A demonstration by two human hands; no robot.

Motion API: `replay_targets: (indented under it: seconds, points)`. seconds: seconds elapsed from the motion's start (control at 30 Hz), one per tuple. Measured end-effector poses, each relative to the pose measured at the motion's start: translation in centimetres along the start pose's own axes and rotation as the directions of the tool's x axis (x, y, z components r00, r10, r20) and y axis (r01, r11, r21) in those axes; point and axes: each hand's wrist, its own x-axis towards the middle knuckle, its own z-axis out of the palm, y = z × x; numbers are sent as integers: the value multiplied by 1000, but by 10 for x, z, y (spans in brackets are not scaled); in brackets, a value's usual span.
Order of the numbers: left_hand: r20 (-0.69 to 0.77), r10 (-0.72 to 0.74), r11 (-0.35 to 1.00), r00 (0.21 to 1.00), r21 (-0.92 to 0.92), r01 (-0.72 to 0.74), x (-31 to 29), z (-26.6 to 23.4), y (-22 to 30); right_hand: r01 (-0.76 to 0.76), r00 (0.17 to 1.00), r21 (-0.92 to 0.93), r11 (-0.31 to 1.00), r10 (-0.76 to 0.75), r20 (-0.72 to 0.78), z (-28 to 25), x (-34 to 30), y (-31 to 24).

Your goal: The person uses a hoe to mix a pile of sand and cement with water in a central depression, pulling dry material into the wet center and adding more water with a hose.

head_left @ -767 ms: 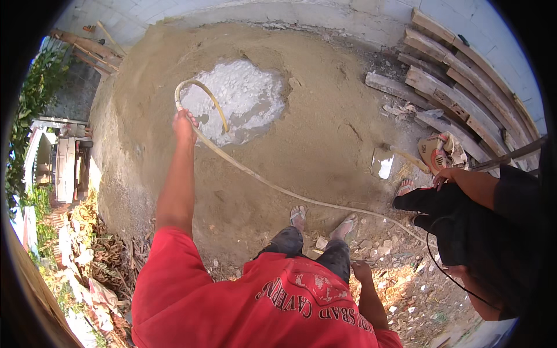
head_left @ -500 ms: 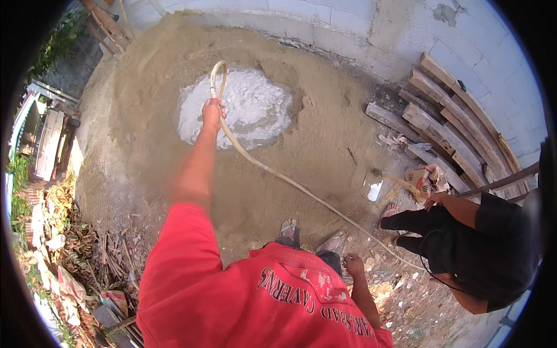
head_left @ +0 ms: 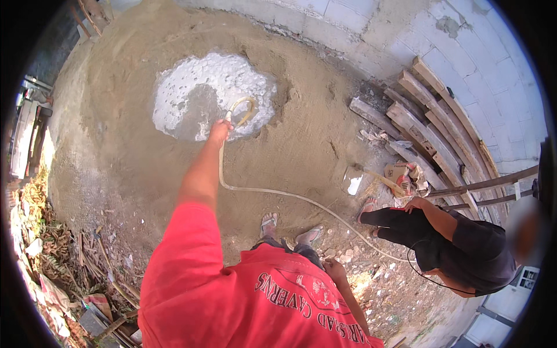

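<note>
My left hand (head_left: 220,131) is closed around a pale yellow hose (head_left: 272,192), close to its end. Beyond the fist the hose curls over in a small loop above the light grey powder (head_left: 238,75). This pale patch lies in a hollow in a broad sand mound (head_left: 122,122), with a smooth, darker wet area (head_left: 200,110) inside it. From my grip the hose drops and trails right across the ground toward a co-worker. My right hand (head_left: 333,270) hangs low beside my body, near my right foot; its fingers are too small and partly turned away to read.
A co-worker in dark clothes (head_left: 435,243) stands at the right, one hand on a long handle whose shovel blade (head_left: 353,181) rests on the ground. Behind are stacked timber planks (head_left: 429,127), a torn paper sack (head_left: 406,177) and a block wall (head_left: 348,17). Dry leaves and sticks (head_left: 64,238) lie left.
My left hand has come down and nearer, and the hose loop now bends to the right. The darker wet area shows more to the left. The view has shifted slightly.
</note>
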Motion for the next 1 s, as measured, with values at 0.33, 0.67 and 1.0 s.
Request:
replay_targets:
  seconds: [0.33,0.67,1.0]
  points:
    - [-298,194,981,935,87,-176,22,-21,69,33,999,54,998,-31,-37,-16,11,3]
    - [-321,434,657,842,752,-52,61,61,103,-163,985,215,963,146,93,30,-1,9]
    - [-94,35,416,995,906,71,144,174,-208,-253,935,92,963,218,281,96,-18,12]
